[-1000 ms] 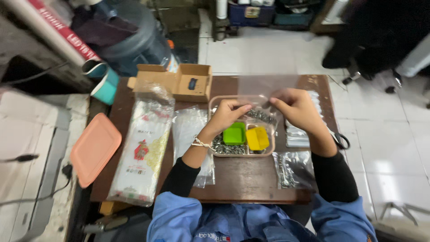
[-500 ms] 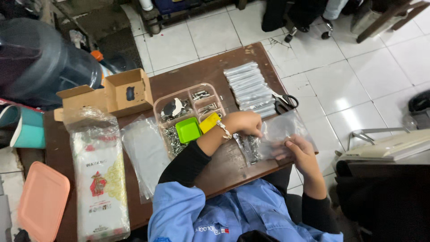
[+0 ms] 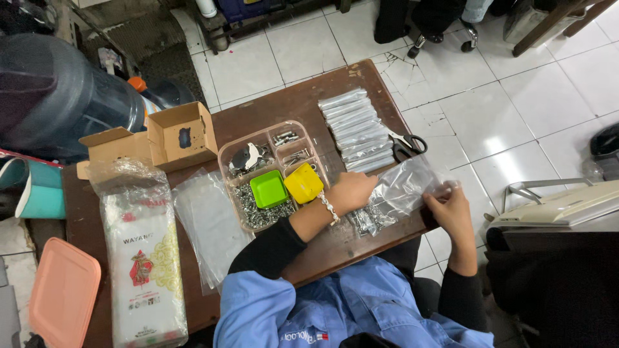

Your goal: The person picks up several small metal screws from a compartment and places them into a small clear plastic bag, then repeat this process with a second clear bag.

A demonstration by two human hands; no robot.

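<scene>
Hands are working together on one clear plastic bag [image 3: 406, 187], which is lying over the right front part of the brown table [image 3: 271, 109], its right end reaching past the table's right edge over the white tiled floor [image 3: 516, 116]. Left hand [image 3: 351, 191] is resting on the bag's left end with fingers curled together, pinching the film beside the compartment tray. Right hand [image 3: 448, 205] is sitting beyond the table's right edge, fingers closed on the bag's right end. Small metal parts [image 3: 367, 220] are showing through the film at the bag's lower left, near the front edge of the table.

Clear compartment tray [image 3: 274, 174] is standing just left of the left hand and is holding loose screws, a green cup [image 3: 269, 189] and a yellow cup [image 3: 303, 182], the two cups side by side. A stack of filled clear bags [image 3: 358, 129] is lying behind the held bag, running toward the table's far right corner, with black-handled scissors [image 3: 407, 143] touching its right side at the table edge.

Left of the tray, flat empty bags [image 3: 209, 222] are lying on the table, then a long printed packet [image 3: 142, 258] is reaching to the front edge. Two open cardboard boxes [image 3: 174, 135] are occupying the far left. Bare tabletop is remaining only behind the tray and in a narrow strip in front of it. A pink lid [image 3: 61, 299] is lying off the table's left side.
</scene>
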